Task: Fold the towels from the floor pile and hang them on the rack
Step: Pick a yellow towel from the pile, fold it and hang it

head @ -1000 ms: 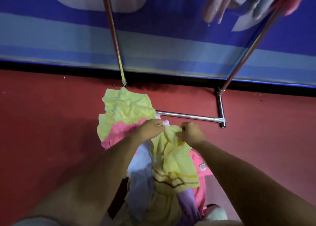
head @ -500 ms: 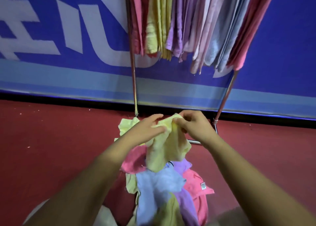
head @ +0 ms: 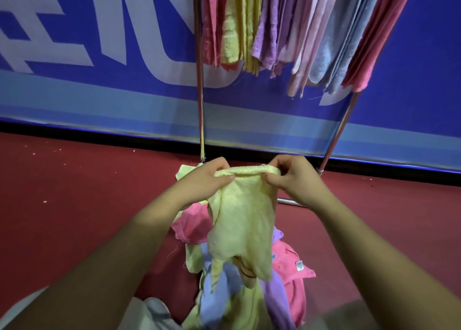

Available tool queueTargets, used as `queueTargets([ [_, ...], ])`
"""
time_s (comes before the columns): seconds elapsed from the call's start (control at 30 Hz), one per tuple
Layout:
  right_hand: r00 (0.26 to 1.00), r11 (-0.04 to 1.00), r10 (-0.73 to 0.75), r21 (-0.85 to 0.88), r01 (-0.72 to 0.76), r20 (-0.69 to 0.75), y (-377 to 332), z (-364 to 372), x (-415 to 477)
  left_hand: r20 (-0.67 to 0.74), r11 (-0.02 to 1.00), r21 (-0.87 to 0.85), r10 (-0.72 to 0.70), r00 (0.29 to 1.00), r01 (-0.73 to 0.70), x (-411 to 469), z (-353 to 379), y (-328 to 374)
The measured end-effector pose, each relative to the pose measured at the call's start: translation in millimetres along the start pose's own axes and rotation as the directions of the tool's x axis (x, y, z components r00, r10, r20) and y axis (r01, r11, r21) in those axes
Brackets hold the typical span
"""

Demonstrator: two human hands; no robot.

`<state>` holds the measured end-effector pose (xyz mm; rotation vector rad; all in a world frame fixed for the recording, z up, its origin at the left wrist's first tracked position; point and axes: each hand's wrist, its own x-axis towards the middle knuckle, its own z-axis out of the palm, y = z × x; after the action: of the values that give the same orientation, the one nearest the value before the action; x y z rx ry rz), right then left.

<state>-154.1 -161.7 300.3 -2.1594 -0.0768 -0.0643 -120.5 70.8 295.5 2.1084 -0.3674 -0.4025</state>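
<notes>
A pale yellow towel [head: 243,220] hangs in the air in front of me, held by its top edge. My left hand [head: 207,180] pinches the left end of that edge and my right hand [head: 291,177] pinches the right end, with the edge stretched between them. Below it on the red floor lies the pile of towels [head: 287,279], pink, purple, blue and yellow. The metal rack [head: 199,80] stands behind, with several pink, yellow, purple and blue towels [head: 287,30] hanging from its top.
A blue banner wall [head: 99,67] with white lettering runs behind the rack. The rack's right leg [head: 341,125] slants down to the floor, and a base bar [head: 289,201] lies just behind the pile. Red floor [head: 62,205] spreads to both sides.
The yellow towel has been lifted off the pile and its top edge pulled out between both hands. My view has tilted up, so the hanging towels now show.
</notes>
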Motion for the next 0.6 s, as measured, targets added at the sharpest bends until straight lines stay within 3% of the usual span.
queueTargets([
  [0.13, 0.998, 0.999, 0.054, -0.007, -0.054, -0.040, 4, 7, 6, -0.089, 0.985, -0.148, 0.072, 0.993, -0.085, 0, -3, 10],
  [0.2, 0.999, 0.991, 0.049, 0.122, -0.047, -0.009, 0, 10, 7, -0.130, 0.962, -0.246, 0.086, 0.988, -0.116, 1, -5, 15],
  [0.3, 0.982, 0.936, 0.012, 0.342, -0.078, 0.189, -12, 19, 4, -0.157, 0.893, -0.435, 0.046, 0.987, -0.111, 2, -3, 17],
  [0.37, 0.955, 0.939, -0.041, 0.338, -0.064, 0.293, -13, 29, 3, -0.165, 0.830, -0.549, 0.008, 0.986, -0.098, 3, -1, 17],
  [0.5, 0.988, 0.971, -0.093, 0.230, 0.063, 0.123, -8, 41, 6, -0.135, 0.792, -0.596, 0.063, 0.989, -0.132, 5, -1, 19],
  [0.6, 0.996, 0.933, -0.064, 0.359, 0.035, 0.068, -12, 34, 7, -0.072, 0.855, -0.480, 0.186, 0.980, -0.198, 4, -5, 21],
])
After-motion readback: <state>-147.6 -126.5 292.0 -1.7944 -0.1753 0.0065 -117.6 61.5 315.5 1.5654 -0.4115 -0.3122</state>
